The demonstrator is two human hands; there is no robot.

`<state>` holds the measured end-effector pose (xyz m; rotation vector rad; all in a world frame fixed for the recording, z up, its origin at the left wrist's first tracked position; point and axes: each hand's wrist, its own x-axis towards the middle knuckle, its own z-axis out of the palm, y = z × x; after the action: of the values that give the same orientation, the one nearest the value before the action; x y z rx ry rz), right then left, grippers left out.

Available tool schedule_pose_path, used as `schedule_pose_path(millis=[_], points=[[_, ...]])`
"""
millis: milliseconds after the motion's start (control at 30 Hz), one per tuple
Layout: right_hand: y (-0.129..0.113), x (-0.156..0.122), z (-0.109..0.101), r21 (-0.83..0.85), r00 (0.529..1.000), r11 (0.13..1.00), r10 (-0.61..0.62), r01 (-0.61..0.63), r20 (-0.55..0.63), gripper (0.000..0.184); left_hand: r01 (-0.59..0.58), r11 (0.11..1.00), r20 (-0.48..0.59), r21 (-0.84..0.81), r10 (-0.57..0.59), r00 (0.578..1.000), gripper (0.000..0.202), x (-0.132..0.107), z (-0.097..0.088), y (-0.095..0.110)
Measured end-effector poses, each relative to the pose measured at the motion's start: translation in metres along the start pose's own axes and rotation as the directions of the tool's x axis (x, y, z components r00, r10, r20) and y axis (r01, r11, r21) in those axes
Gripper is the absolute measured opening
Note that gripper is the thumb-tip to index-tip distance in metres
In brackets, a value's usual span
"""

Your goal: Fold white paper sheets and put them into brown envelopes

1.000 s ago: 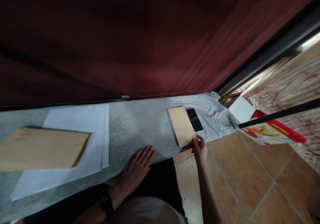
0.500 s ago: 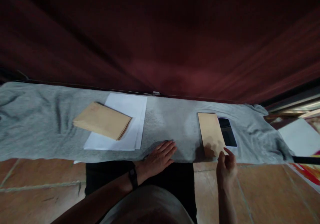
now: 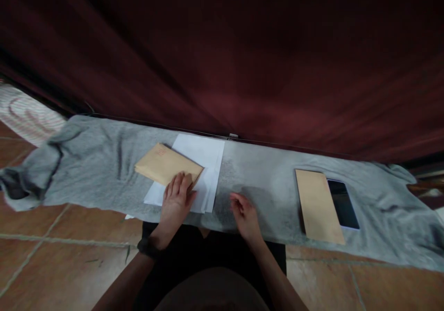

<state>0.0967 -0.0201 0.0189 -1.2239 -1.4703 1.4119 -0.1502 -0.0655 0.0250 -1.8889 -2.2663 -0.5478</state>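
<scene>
My left hand (image 3: 176, 202) lies flat with fingers stretched out on the near corner of a stack of brown envelopes (image 3: 166, 164) and the white paper sheets (image 3: 204, 163) beneath it. My right hand (image 3: 245, 216) hovers over the grey cloth (image 3: 104, 163) just right of the sheets, fingers loosely curled, holding nothing that I can see. A single brown envelope (image 3: 318, 204) lies far to the right with a dark phone (image 3: 342, 203) beside it.
The grey cloth stretches across a brown tiled floor (image 3: 62, 264) in front of a dark red curtain (image 3: 222, 61). A patterned mat (image 3: 24, 112) shows at the far left. A black wristband (image 3: 145, 247) is on my left wrist.
My left hand moved left from the bare cloth onto the envelope stack. My right hand left the single envelope and came to the middle. The camera panned left.
</scene>
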Motion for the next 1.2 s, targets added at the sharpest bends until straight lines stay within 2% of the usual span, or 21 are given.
schedule_pose_path(millis=[100, 200, 367, 567, 800, 900, 1067, 1200], points=[[-0.003, 0.017, 0.032, 0.004, 0.998, 1.0, 0.002, -0.003, 0.062, 0.028, -0.022, 0.999, 0.054, 0.047, 0.02, 0.998, 0.042, -0.003, 0.0, -0.008], [0.0, 0.029, 0.057, -0.046, 0.995, 0.998, 0.056, -0.053, 0.083, 0.028, -0.012, 0.997, 0.051, 0.076, 0.008, 0.999, 0.036, -0.001, -0.003, -0.006], [0.001, 0.036, 0.082, -0.111, 0.991, 0.991, 0.083, -0.071, 0.104, 0.028, 0.013, 0.997, 0.03, 0.077, -0.016, 0.999, 0.034, 0.007, -0.008, -0.011], [0.0, 0.033, 0.092, -0.137, 0.994, 0.986, 0.101, -0.094, 0.043, 0.031, -0.004, 0.995, 0.003, 0.095, 0.003, 1.0, 0.032, 0.008, -0.005, -0.017], [0.004, 0.022, 0.101, 0.019, 0.961, 0.962, 0.271, -0.272, 0.054, 0.041, 0.045, 0.989, 0.016, 0.142, -0.048, 0.999, 0.025, 0.004, 0.005, -0.018], [0.003, 0.02, 0.1, 0.03, 0.963, 0.963, 0.267, -0.268, 0.048, 0.039, 0.056, 0.989, 0.023, 0.138, -0.06, 0.998, 0.02, 0.004, 0.007, -0.019], [0.001, 0.019, 0.098, -0.055, 0.992, 0.99, 0.13, -0.129, 0.0, 0.036, 0.055, 0.986, 0.021, 0.16, -0.059, 0.998, 0.019, 0.003, 0.008, -0.019], [0.0, 0.016, 0.101, 0.002, 0.98, 0.98, 0.199, -0.199, 0.008, 0.038, 0.045, 0.985, 0.017, 0.164, -0.048, 0.999, 0.017, 0.002, 0.01, -0.02]])
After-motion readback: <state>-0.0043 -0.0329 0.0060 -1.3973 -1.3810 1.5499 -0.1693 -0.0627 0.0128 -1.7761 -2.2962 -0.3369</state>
